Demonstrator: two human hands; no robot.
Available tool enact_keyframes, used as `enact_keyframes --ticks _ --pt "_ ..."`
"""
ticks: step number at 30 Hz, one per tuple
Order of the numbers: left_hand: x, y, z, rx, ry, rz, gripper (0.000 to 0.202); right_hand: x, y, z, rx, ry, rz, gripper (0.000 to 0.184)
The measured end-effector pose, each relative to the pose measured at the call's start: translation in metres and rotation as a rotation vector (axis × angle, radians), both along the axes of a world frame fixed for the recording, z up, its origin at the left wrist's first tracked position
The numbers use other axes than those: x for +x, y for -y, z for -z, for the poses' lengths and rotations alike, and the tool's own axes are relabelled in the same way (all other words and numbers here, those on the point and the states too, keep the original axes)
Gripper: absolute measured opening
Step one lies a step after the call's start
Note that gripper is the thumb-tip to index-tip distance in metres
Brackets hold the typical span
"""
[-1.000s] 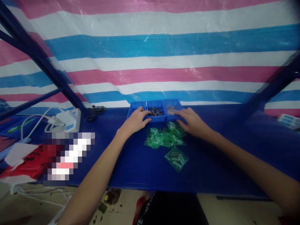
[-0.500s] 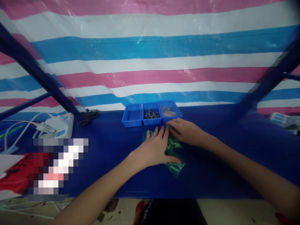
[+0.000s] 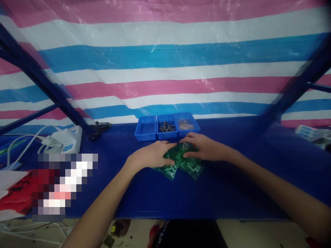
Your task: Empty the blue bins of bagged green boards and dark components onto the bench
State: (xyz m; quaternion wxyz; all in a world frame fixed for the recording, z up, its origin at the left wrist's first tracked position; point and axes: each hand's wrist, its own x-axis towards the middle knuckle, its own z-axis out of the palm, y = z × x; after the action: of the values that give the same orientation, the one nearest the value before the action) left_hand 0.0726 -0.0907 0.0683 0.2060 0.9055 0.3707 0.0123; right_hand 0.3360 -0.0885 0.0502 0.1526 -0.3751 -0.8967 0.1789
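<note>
Green see-through plastic bags point(image 3: 192, 167) with small pale pieces inside lie overlapping on the blue table point(image 3: 160, 198). My left hand point(image 3: 152, 154) grips their left side, thumb nearer me and fingers over the far edge. On the right side, my right hand point(image 3: 203, 146) has its thumb and curled fingers around the green plastic. Part of the bags is hidden under both hands. Just behind them stand three joined blue bins: the left bin point(image 3: 146, 129) looks bare inside, the middle bin point(image 3: 167, 127) holds small dark and shiny metal parts, and the right bin point(image 3: 186, 124) holds pale, flat pieces.
On the left are a white power strip point(image 3: 73, 139) with cables, a dark cable item point(image 3: 102, 126) and a red printed bag point(image 3: 20, 193). White objects point(image 3: 311, 134) sit at the far right. Blue frame posts and a striped sheet point(image 3: 165, 82) stand behind the table.
My left hand, spread flat over the green bags before, has shifted left and curled at their left side. My right hand has its thumb further over them, and more of the bags shows.
</note>
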Motion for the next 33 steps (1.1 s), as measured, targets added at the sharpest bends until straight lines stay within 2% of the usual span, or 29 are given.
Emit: enact_keyframes --ticks 3,7,10,13,18,21,23,26,29,33 --pt "0.001 0.003 -0.001 -0.013 0.014 0.03 0.085 0.003 0.002 -0.004 -0.055 -0.02 -0.017 0.06" --pt "0.007 0.008 0.003 -0.024 -0.081 -0.024 0.113 0.007 0.006 -0.007 -0.134 0.077 -0.055 0.096" --pt "0.009 0.008 0.006 -0.018 -0.104 -0.05 0.107 0.005 0.009 -0.004 -0.134 0.126 -0.016 0.101" --pt "0.009 0.006 0.005 0.015 -0.064 -0.045 0.089 0.0 0.011 0.0 -0.1 0.118 -0.011 0.093" --pt "0.006 0.005 -0.001 0.061 -0.025 -0.062 0.079 -0.005 0.014 0.002 0.003 0.077 0.022 0.088" --pt "0.008 0.007 -0.008 0.097 0.007 -0.054 0.062 -0.006 0.014 -0.002 0.06 0.039 0.023 0.081" --pt "0.01 0.007 -0.012 0.177 0.059 -0.039 0.046 -0.006 0.012 -0.005 0.117 -0.012 0.007 0.068" --pt "0.011 0.002 -0.014 0.398 0.104 -0.069 0.032 -0.004 0.005 -0.005 0.275 -0.098 0.024 0.047" --pt "0.004 -0.009 -0.007 0.592 0.054 -0.2 0.033 0.0 -0.004 0.004 0.431 -0.103 0.123 0.039" --pt "-0.01 -0.03 0.013 0.612 -0.029 -0.305 0.036 0.005 -0.015 0.019 0.488 -0.038 0.226 0.037"
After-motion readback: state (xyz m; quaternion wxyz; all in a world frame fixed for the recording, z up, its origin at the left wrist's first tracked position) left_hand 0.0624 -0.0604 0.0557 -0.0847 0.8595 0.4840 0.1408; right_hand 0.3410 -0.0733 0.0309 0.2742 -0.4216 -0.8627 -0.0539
